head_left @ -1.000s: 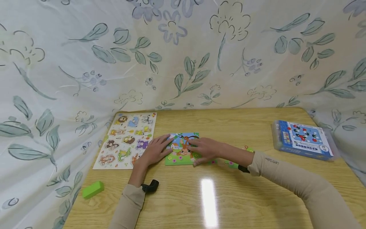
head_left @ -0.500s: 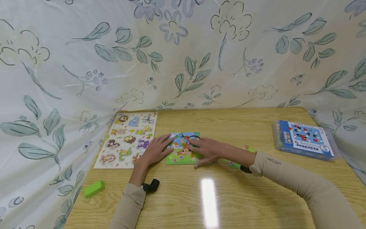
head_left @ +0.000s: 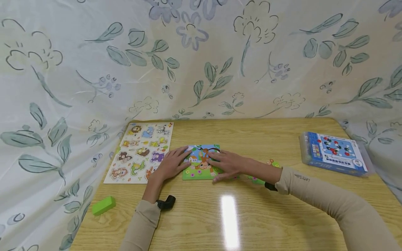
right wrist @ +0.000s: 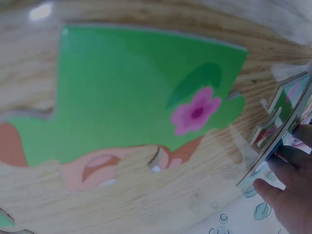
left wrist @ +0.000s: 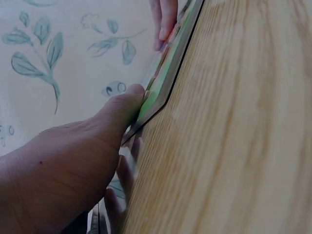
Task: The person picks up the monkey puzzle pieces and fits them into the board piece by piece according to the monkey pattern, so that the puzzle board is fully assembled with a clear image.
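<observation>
A small jigsaw puzzle [head_left: 201, 174] with a cartoon monkey, a house and flowers lies at mid-table between both hands. My left hand [head_left: 170, 163] lies along its left side, fingers spread and fairly straight. In the left wrist view, the left thumb [left wrist: 127, 97] touches the puzzle's edge. My right hand [head_left: 228, 164] rests on the puzzle's right part with extended fingers and covers some of the picture. Under the right forearm lie loose jigsaw pieces; one, green with a pink flower [right wrist: 117, 87], fills much of the right wrist view. The forearm partly hides them in the head view.
To the left lies a white animal puzzle board [head_left: 133, 157], partly under the left hand. A green block [head_left: 104, 206] sits near the table's left edge. A blue box with a molecule picture [head_left: 336, 152] stands at the right. Floral cloth [head_left: 201, 87] hangs behind the table.
The head view has shifted very slightly. Both hands stay in nearly the same place on the monkey puzzle, and no piece has visibly moved.
</observation>
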A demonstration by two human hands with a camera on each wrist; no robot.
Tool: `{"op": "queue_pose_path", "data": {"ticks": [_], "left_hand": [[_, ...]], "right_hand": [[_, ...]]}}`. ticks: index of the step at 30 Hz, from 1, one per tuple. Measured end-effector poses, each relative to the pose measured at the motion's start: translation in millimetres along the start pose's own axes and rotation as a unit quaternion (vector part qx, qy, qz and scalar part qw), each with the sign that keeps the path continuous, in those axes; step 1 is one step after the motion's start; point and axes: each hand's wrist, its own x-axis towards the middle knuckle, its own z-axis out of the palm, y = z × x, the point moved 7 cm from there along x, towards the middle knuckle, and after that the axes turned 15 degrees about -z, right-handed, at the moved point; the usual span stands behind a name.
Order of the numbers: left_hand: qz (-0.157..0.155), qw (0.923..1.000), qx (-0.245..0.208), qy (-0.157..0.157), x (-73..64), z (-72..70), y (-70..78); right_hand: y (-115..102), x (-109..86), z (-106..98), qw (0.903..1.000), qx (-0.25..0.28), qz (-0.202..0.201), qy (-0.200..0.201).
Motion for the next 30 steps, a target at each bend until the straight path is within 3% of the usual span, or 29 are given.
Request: {"op": "queue_pose_path", "data": {"ticks": [10, 15, 23, 30], "left_hand": [[0.023, 0.9976, -0.057, -0.032, 1.5, -6.5, -0.8], [0.036, 0.996, -0.051, -0.064, -0.7, -3.6, -0.9], [0.024, 0.9925, -0.051, -0.108, -6.1, -6.3, -1.7], [0.022, 0.9911, -0.041, -0.125, -7.5, -5.1, -1.0]], "right_hand": [[1, -2.8, -1, 1.0, -0.001, 0.007, 0.005], [0, -3.0, 0, 0.9999, -0.001, 0.006, 0.012], [0, -2.5, 1, 0.9998, -0.006, 0.0, 0.02], [10, -12.9, 2, 0.9961, 0.085, 0.009, 0.021]]}}
